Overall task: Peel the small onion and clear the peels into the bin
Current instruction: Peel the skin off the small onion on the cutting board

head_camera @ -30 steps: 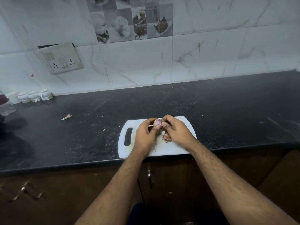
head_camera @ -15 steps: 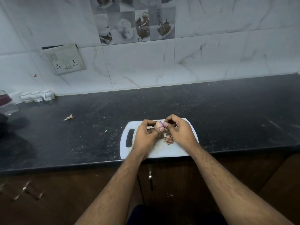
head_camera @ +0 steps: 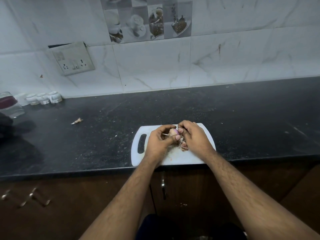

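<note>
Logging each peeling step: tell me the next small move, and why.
Probably pull the right hand away to strip off the pale skin its fingers seem to pinch. The left hand grips the onion above the cutting board; purple flesh shows at one end only, and few peels lie below.

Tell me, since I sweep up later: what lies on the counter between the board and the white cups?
One stray peel on the dark counter, roughly midway between board and cups; head view.

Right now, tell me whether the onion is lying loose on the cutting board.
No, the left hand grips the onion while the right hand pinches at it.
</note>
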Tool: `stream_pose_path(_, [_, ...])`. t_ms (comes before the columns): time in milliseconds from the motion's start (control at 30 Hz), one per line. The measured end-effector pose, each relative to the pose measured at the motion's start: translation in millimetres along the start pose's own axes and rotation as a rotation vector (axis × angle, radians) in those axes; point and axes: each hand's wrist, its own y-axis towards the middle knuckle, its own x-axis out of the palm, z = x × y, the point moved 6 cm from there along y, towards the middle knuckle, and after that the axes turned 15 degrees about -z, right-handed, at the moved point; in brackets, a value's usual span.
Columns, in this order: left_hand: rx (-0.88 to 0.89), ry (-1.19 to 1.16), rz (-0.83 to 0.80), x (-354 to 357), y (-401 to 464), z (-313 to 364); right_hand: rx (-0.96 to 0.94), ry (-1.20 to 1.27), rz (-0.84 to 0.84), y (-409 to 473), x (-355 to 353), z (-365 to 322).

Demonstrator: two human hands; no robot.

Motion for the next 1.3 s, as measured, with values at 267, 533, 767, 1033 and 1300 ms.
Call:
stream_pose_path(267, [-0.018, 0.069, 0.046, -1, 0, -1, -0.029, -0.219, -0.012, -1, 3, -6])
stream_pose_path(533, [-0.018, 0.159, 0.11, -2, -3, 5, 0.03, -0.136, 0.012, -3, 3, -7])
stream_pose_path(767, [0.041, 0.068, 0.103, -2, -4, 8, 0.073, 0.227, 0.01, -6, 0, 0])
stream_pose_path(1033, [0.061, 0.112, 0.094, -3, -2, 6, 0.153, 0.213, 0.014, -8, 1, 1])
stream_pose_path(1300, [0.077, 0.146, 0.071, -1, -3, 8, 0.182, 0.055, -0.004, -8, 2, 0])
